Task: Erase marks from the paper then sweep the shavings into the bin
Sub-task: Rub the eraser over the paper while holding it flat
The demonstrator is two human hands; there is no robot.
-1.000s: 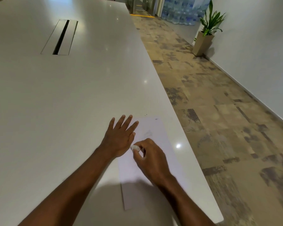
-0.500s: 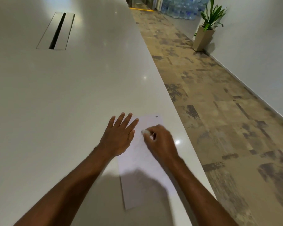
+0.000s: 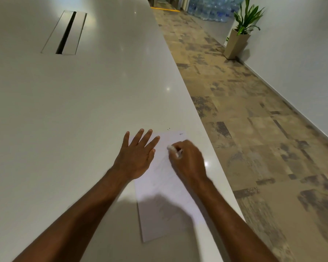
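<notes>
A white sheet of paper (image 3: 159, 188) lies near the right edge of the white table (image 3: 64, 110). My left hand (image 3: 135, 156) rests flat with spread fingers on the paper's left edge. My right hand (image 3: 187, 161) grips a small white eraser (image 3: 171, 148) and holds it down on the upper part of the sheet. A small dark mark (image 3: 181, 134) sits at the paper's far corner, and a few dark specks (image 3: 169, 128) lie on the table just beyond it. No bin is in view.
A cable slot with a dark gap (image 3: 65, 33) is set into the table at the far left. The table's right edge drops to a patterned floor (image 3: 254, 129). A potted plant (image 3: 239, 33) stands by the wall, with stacked water bottles (image 3: 210, 6) behind it.
My right hand carried the eraser from the middle of the sheet up toward its far end. My left hand stayed flat on the paper.
</notes>
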